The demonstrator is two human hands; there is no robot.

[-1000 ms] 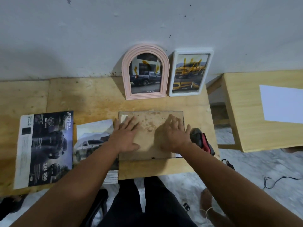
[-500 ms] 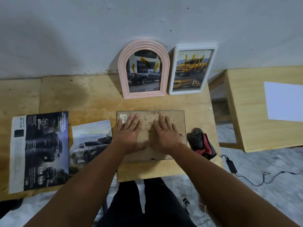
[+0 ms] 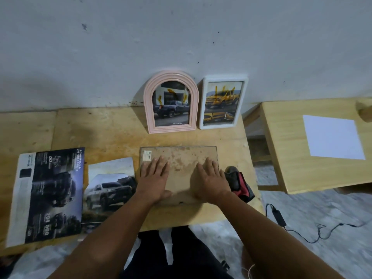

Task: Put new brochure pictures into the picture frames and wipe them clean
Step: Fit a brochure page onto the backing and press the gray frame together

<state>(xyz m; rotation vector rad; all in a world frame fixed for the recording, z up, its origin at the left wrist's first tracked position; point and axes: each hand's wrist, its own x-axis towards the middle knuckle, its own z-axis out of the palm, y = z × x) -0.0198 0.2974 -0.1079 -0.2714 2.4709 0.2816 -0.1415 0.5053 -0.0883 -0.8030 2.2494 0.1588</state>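
On the frame back (image 3: pixel 179 160), left hand (image 3: pixel 154 179) and right hand (image 3: pixel 209 181) press flat.

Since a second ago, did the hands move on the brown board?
Yes. The hands first slid together at the middle of the board, then spread apart: left hand toward the left edge, right hand toward the right. Both stayed flat, gripping nothing. The board and the two standing frames stayed put.
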